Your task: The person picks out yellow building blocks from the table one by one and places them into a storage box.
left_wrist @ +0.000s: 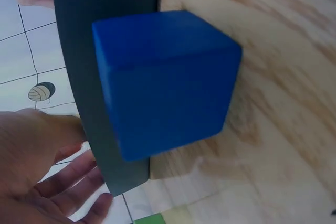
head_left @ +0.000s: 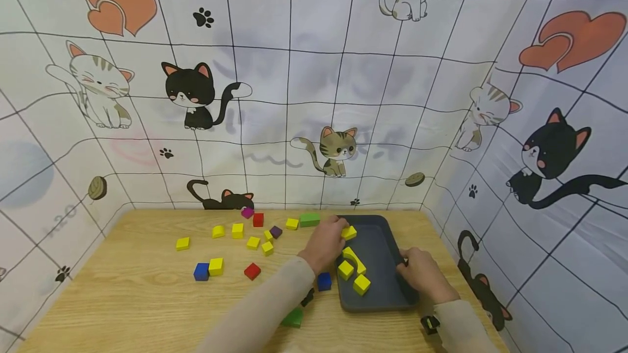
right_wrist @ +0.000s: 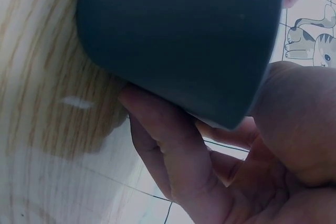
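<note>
My left hand reaches over the left rim of a dark grey tray, fingertips at a yellow block near the far left corner. In the left wrist view, the left hand's thumb tip passes behind the tray wall, hiding its contact with the block. My right hand grips the tray's right rim; in the right wrist view its fingers curl under the wall. In the tray lie a yellow arch, a yellow cube and another yellow cube.
A blue cube stands just left of the tray. A green block lies behind the left hand, another green block by the left forearm. Leftward on the wooden table are several yellow blocks, a red cube and a blue cube.
</note>
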Demonstrator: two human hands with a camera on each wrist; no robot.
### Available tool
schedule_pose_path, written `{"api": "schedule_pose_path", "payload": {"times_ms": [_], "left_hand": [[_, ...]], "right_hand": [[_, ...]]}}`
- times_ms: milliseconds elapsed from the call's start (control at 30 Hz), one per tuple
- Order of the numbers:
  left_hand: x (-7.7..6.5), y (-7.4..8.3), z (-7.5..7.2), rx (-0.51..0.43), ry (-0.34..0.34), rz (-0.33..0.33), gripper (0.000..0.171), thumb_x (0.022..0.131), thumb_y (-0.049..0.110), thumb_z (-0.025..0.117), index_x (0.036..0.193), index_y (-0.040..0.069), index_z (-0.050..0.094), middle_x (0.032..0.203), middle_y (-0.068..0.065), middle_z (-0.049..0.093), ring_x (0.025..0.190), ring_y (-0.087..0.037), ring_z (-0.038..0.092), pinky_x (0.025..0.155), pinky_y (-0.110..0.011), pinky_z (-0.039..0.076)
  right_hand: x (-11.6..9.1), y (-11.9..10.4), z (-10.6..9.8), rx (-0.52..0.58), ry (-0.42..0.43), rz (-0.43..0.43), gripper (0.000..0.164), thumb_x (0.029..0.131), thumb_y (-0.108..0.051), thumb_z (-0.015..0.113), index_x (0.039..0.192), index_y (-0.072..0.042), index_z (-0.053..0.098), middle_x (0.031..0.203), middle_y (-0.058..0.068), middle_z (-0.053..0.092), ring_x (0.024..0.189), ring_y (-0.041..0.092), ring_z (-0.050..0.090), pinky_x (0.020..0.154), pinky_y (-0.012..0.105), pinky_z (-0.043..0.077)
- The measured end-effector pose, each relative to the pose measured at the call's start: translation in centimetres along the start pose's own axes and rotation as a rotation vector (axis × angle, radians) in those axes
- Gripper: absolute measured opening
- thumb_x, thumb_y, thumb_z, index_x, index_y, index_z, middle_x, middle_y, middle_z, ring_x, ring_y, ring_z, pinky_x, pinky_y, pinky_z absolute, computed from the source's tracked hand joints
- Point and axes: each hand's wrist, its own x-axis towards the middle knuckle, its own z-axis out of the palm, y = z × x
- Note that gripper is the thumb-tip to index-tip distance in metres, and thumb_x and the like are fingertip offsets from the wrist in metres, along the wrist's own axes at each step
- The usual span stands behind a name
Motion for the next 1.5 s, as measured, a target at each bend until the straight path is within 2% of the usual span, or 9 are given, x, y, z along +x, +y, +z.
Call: {"api": "schedule_pose_path", "payload": {"times_ms": [100, 200, 333, 467, 733, 967, 1133, 1333, 1500], "left_hand": [[-0.2, -0.1, 0.0, 0.018, -0.024, -0.006, 0.035, 0.091, 0.013, 0.075, 0.125, 0.015, 0.067, 0.117, -0.001, 0.061, 0.097, -0.012, 0.06, 0.084, -0.023, 0.053], [-0.6, -0.4, -0.1, 0.002, -0.034, -0.005, 0.035, 0.092, 0.015, 0.074, 0.126, 0.015, 0.067, 0.118, -0.001, 0.059, 0.094, -0.011, 0.059, 0.082, -0.023, 0.053], [-1.0, -0.8, -0.7, -0.023, -0.001, 0.02, 0.033, 0.093, 0.016, 0.072, 0.126, 0.015, 0.066, 0.12, -0.002, 0.059, 0.089, -0.01, 0.058, 0.077, -0.023, 0.053], [-1.3, -1.1, -1.4, -0.018, 0.027, 0.039, 0.034, 0.093, 0.017, 0.072, 0.126, 0.014, 0.066, 0.125, -0.003, 0.057, 0.094, -0.014, 0.059, 0.08, -0.028, 0.053], [-1.4, -2.9, -2.9, 0.029, 0.048, -0.077, 0.048, 0.091, 0.027, 0.074, 0.135, 0.016, 0.06, 0.136, -0.005, 0.052, 0.115, -0.022, 0.055, 0.099, -0.04, 0.049], [-2.0, -5.9, -3.5, 0.107, 0.062, -0.166, 0.069, 0.084, 0.041, 0.08, 0.142, 0.015, 0.053, 0.139, -0.011, 0.049, 0.122, -0.032, 0.05, 0.099, -0.058, 0.044], [-2.6, -7.9, -3.7, 0.112, 0.05, -0.229, 0.08, 0.081, 0.044, 0.083, 0.146, 0.011, 0.049, 0.14, -0.015, 0.048, 0.12, -0.034, 0.05, 0.097, -0.054, 0.046], [-3.7, -9.2, -3.9, 0.092, -0.031, -0.303, 0.084, 0.079, 0.047, 0.084, 0.145, 0.007, 0.048, 0.139, -0.017, 0.048, 0.118, -0.036, 0.05, 0.102, -0.054, 0.044], [-3.9, -9.7, -4.1, 0.132, -0.049, -0.279, 0.084, 0.08, 0.052, 0.081, 0.143, 0.006, 0.049, 0.135, -0.018, 0.051, 0.115, -0.036, 0.052, 0.1, -0.053, 0.045]], "right_hand": [[0.0, 0.0, 0.0, 0.002, -0.008, 0.004, 0.05, 0.086, -0.004, 0.065, 0.133, 0.01, 0.056, 0.118, 0.024, 0.066, 0.049, 0.015, 0.047, 0.046, 0.031, 0.041], [0.0, 0.0, 0.1, 0.014, -0.018, 0.018, 0.052, 0.087, -0.005, 0.065, 0.135, 0.01, 0.055, 0.098, 0.018, 0.07, 0.047, 0.014, 0.046, 0.045, 0.031, 0.041], [0.0, -0.1, -0.1, 0.023, -0.016, 0.026, 0.052, 0.087, -0.006, 0.065, 0.137, 0.008, 0.054, 0.075, 0.003, 0.064, 0.045, 0.013, 0.044, 0.044, 0.031, 0.041], [0.0, -0.2, -0.2, 0.028, -0.012, 0.024, 0.053, 0.088, -0.006, 0.065, 0.137, 0.008, 0.054, 0.077, 0.003, 0.065, 0.046, 0.014, 0.045, 0.044, 0.031, 0.041], [0.2, -0.1, -0.3, 0.014, -0.011, 0.022, 0.053, 0.087, -0.007, 0.063, 0.137, 0.008, 0.053, 0.062, 0.001, 0.055, 0.043, 0.011, 0.04, 0.042, 0.029, 0.038], [0.0, -0.1, -0.3, 0.016, -0.007, 0.013, 0.052, 0.087, -0.006, 0.063, 0.135, 0.01, 0.054, 0.064, -0.001, 0.056, 0.042, 0.011, 0.038, 0.041, 0.029, 0.037], [-0.1, 0.0, -0.1, 0.016, -0.015, 0.024, 0.052, 0.088, -0.007, 0.063, 0.136, 0.009, 0.054, 0.06, 0.001, 0.056, 0.04, 0.01, 0.036, 0.04, 0.028, 0.035], [-0.1, 0.1, 0.2, -0.004, -0.008, 0.034, 0.051, 0.087, -0.008, 0.066, 0.134, 0.009, 0.056, 0.097, 0.017, 0.07, 0.044, 0.013, 0.042, 0.043, 0.03, 0.039], [0.0, 0.0, 0.2, 0.005, 0.007, 0.037, 0.051, 0.086, -0.006, 0.067, 0.133, 0.01, 0.057, 0.102, 0.018, 0.07, 0.043, 0.013, 0.04, 0.042, 0.031, 0.039]]}}
